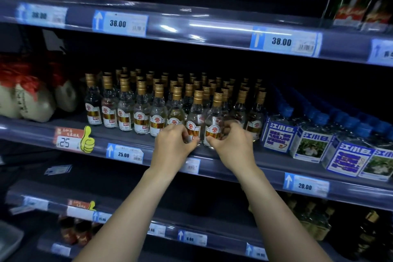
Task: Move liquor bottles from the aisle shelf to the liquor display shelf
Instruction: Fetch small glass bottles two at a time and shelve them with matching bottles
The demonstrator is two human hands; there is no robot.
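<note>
Several small clear liquor bottles (141, 110) with gold caps and red-and-gold labels stand in rows on the middle shelf (127, 140). My left hand (173, 143) is curled around the base of one front-row bottle (195, 119). My right hand (232, 143) grips the base of the bottle (214, 121) right beside it. Both bottles stand upright at the shelf's front edge. My fingers hide the lower part of their labels.
Blue-capped bottles in blue-and-white packs (314, 144) fill the right of the same shelf. Pale jars with red cloth tops (32, 100) sit at its left. Dark bottles (359, 6) stand on the upper shelf at right. Price tags line the shelf rails. More bottles sit on the lower shelves.
</note>
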